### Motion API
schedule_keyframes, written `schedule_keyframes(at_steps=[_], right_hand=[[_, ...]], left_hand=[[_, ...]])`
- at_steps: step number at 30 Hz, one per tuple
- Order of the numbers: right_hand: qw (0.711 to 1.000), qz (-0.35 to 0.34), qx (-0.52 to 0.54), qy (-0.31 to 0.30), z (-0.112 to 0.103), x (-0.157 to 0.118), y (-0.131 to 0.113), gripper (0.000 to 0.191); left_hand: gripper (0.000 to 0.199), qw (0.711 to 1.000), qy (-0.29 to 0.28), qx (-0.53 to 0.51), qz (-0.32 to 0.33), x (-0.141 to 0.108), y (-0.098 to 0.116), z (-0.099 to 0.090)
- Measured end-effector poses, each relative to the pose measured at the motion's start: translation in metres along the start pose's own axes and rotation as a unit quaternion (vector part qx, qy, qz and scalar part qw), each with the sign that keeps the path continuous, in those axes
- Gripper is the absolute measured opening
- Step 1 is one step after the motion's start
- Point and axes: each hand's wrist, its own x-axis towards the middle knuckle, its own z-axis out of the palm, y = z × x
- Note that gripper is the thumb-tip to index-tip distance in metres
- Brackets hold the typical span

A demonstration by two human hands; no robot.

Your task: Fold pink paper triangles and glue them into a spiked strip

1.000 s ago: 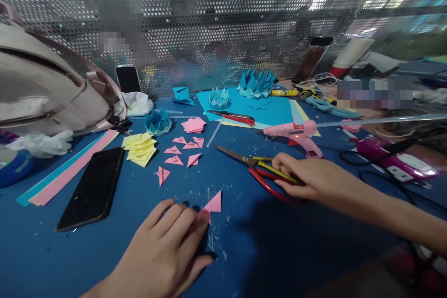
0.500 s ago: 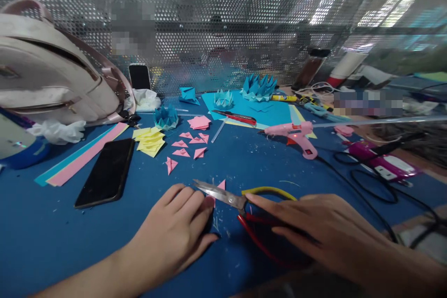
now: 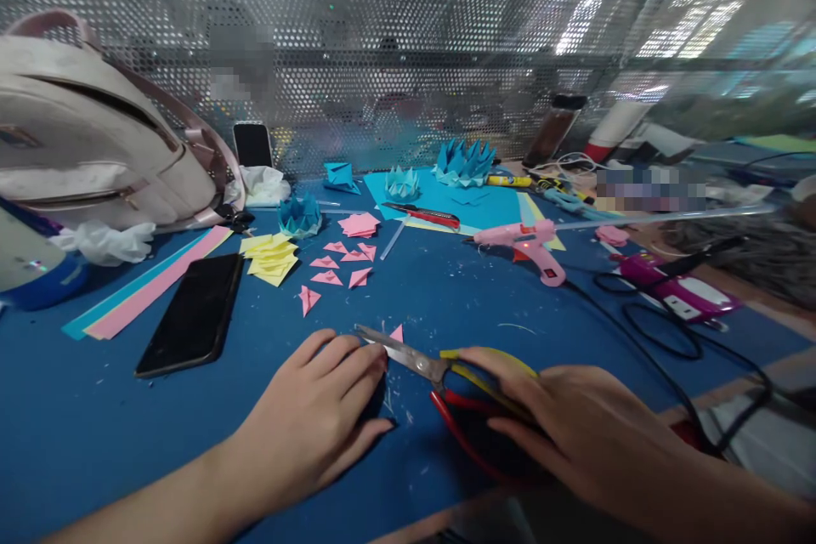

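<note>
The right hand [image 3: 574,412] has its fingers clamped on the scissors [image 3: 435,369]. With its fingers the left hand [image 3: 312,412] pinches the pink paper [image 3: 397,333], partly hidden behind the blades, over the tabletop [image 3: 459,302].

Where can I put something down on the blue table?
The biggest open patch lies between the black phone and the left forearm. A smaller one lies between the pink glue gun and the right hand. It's crowded farther back, around the pink triangles and yellow papers.
</note>
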Motion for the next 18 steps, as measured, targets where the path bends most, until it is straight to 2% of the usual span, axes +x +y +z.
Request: schedule_keyframes(at_steps=[3,8,13,18], right_hand=[[1.000,0.005,0.016,-0.015,-0.001,0.000,0.001,0.040],[0.999,-0.033,0.024,-0.005,-0.003,-0.002,0.004,0.040],[0.999,-0.020,0.039,-0.004,0.000,-0.018,0.007,0.051],[0.998,-0.019,0.061,-0.016,0.000,-0.029,0.006,0.054]], left_hand=[[0.038,1.000,-0.002,-0.003,0.000,0.000,0.001,0.001],[0.037,1.000,-0.006,-0.009,-0.006,0.001,0.001,0.000],[0.037,1.000,-0.010,-0.012,-0.008,0.002,0.001,-0.001],[0.036,1.000,-0.022,-0.012,-0.017,0.002,0.000,0.000]])
